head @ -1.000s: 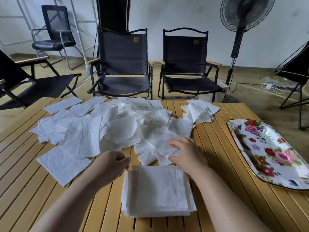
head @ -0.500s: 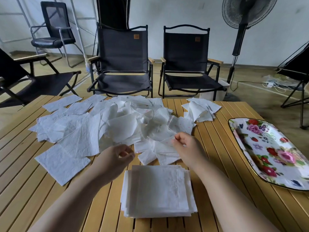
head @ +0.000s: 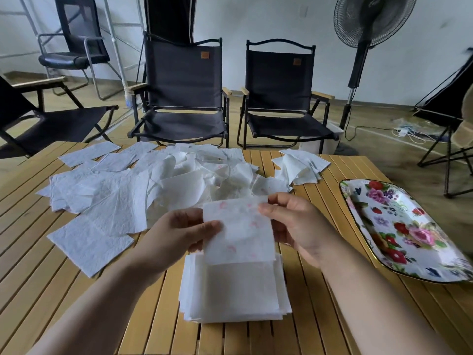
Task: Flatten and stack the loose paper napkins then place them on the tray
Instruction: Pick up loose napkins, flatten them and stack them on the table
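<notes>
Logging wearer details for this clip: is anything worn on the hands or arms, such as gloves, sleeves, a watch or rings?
Nothing worn shows. The left hand and right hand are bare, with no gloves, rings or markings. Both forearms are bare down to the frame's lower edge, with no sleeve, watch or bracelet in view.

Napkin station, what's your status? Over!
Left hand and right hand pinch one pink-printed napkin, held above the stack. Floral tray holds no napkins yet. Loose pile waits behind; nothing blocking.
</notes>
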Available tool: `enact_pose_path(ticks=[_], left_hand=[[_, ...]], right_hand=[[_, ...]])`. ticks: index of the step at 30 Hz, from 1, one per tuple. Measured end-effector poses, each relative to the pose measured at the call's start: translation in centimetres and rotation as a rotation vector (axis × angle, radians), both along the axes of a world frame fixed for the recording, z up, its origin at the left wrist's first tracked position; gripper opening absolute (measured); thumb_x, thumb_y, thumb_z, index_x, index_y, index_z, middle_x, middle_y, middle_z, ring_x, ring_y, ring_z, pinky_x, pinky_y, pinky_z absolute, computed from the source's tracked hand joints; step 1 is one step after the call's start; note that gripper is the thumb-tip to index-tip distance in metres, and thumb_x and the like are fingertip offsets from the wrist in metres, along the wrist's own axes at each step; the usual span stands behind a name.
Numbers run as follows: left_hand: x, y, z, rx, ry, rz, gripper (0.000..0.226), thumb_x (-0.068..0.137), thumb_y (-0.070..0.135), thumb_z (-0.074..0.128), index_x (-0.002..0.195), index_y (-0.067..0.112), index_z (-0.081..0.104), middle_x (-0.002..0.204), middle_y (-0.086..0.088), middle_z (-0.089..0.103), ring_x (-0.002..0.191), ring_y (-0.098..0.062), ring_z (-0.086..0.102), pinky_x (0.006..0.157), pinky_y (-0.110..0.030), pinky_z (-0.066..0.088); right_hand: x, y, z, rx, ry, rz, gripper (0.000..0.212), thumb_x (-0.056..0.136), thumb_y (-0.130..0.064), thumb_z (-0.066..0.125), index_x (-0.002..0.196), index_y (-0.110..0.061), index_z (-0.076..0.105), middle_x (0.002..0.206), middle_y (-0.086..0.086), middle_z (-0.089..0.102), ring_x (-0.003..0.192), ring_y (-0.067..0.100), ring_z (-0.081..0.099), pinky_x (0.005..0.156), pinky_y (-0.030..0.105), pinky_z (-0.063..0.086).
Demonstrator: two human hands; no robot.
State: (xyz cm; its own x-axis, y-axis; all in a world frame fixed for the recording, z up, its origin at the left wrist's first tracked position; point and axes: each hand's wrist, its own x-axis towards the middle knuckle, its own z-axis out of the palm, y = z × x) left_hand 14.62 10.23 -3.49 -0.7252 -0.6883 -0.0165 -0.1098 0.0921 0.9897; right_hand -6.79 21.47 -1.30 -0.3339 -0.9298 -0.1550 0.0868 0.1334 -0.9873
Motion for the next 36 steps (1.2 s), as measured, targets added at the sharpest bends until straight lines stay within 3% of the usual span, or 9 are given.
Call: enact_pose_path(ticks=[4,6,13,16,18,24,29,32,36], left_hand=[[0.7,0.6,0.4,0.131,-0.168,-0.138,0.029,0.091,0.021,0.066,0.074,-0.003,0.062,0.051,0.001,0.046,0.045,-0.013,0.036,0.045,-0.021,0.026],[0.8,1.1,0.2,0.114,-0.341,-0.223,0.038,0.096,0.018,0.062,0.058,0.019,0.067,0.049,0.007,0.054,0.044,-0.01,0.039,0.046,-0.022,0.026],[0.3,1.1,-0.9,-0.025,-0.643,-0.17,0.039,0.095,0.036,0.062,0.061,0.019,0.07,0.062,-0.001,0.069,0.046,-0.01,0.043,0.047,-0.02,0.033],[0.0,0.9,-1.1,-0.152,-0.7,-0.091,0.053,0.094,0.054,0.055,0.061,0.015,0.068,0.052,0.004,0.061,0.045,-0.008,0.041,0.049,-0.02,0.034],[-0.1,0.5,-1.4,-0.301,-0.694,0.034,0.05,0.096,0.051,0.053,0.06,0.017,0.064,0.047,0.01,0.055,0.042,-0.002,0.04,0.049,-0.018,0.034],[0.1,-1.2,-2.4,-0.387,-0.659,0.183,0.038,0.097,0.038,0.055,0.068,0.015,0.064,0.046,0.013,0.058,0.038,-0.002,0.042,0.046,-0.022,0.034],[0.0,-1.8,-3.0,-0.401,-0.668,0.207,0.035,0.096,0.036,0.056,0.067,0.018,0.064,0.049,0.009,0.06,0.039,-0.003,0.042,0.046,-0.022,0.035],[-0.2,-2.1,-3.2,-0.407,-0.639,0.228,0.029,0.095,0.032,0.058,0.07,0.018,0.066,0.055,0.006,0.064,0.043,-0.006,0.046,0.05,-0.026,0.038],[-0.3,-1.8,-2.8,-0.433,-0.535,0.243,0.012,0.09,0.041,0.068,0.097,0.031,0.065,0.086,0.01,0.068,0.07,-0.004,0.063,0.06,-0.024,0.048]], right_hand=[[-0.9,1.6,0.1,0.248,0.077,0.139,0.007,0.09,-0.016,0.072,0.092,-0.011,0.067,0.085,0.013,0.067,0.061,0.017,0.061,0.047,0.023,0.044],[-0.8,2.0,-0.2,0.361,0.141,0.234,0.007,0.093,-0.013,0.069,0.095,-0.009,0.063,0.082,0.009,0.073,0.059,0.015,0.065,0.044,0.02,0.041],[-1.1,0.9,-2.1,0.571,0.375,0.32,0.016,0.094,-0.027,0.07,0.096,-0.011,0.065,0.076,0.005,0.074,0.056,0.014,0.064,0.042,0.02,0.036],[-1.7,-0.1,-3.2,0.49,0.509,0.09,0.019,0.091,-0.033,0.07,0.087,-0.015,0.065,0.069,-0.001,0.071,0.051,0.009,0.058,0.048,0.022,0.039],[-2.2,-0.9,-4.2,0.401,0.673,-0.153,0.005,0.091,-0.021,0.068,0.089,-0.02,0.064,0.083,-0.004,0.071,0.062,0.006,0.061,0.055,0.02,0.042],[-3.5,-3.2,-7.1,0.428,0.832,-0.252,0.043,0.092,-0.003,0.066,0.128,-0.026,0.064,0.131,-0.004,0.06,0.108,0.016,0.06,0.064,0.017,0.043],[-4.1,-3.5,-8.2,0.393,0.869,-0.284,0.02,0.095,-0.017,0.066,0.113,-0.026,0.07,0.121,-0.004,0.063,0.104,0.017,0.061,0.074,0.024,0.049],[-4.3,-3.3,-8.3,0.326,0.909,-0.305,0.012,0.097,-0.021,0.062,0.1,-0.027,0.071,0.111,-0.006,0.065,0.097,0.014,0.061,0.069,0.022,0.047],[-3.8,-3.3,-6.5,0.114,0.891,-0.272,0.007,0.095,-0.02,0.065,0.091,-0.024,0.069,0.111,-0.009,0.065,0.107,0.014,0.06,0.07,0.015,0.041]])
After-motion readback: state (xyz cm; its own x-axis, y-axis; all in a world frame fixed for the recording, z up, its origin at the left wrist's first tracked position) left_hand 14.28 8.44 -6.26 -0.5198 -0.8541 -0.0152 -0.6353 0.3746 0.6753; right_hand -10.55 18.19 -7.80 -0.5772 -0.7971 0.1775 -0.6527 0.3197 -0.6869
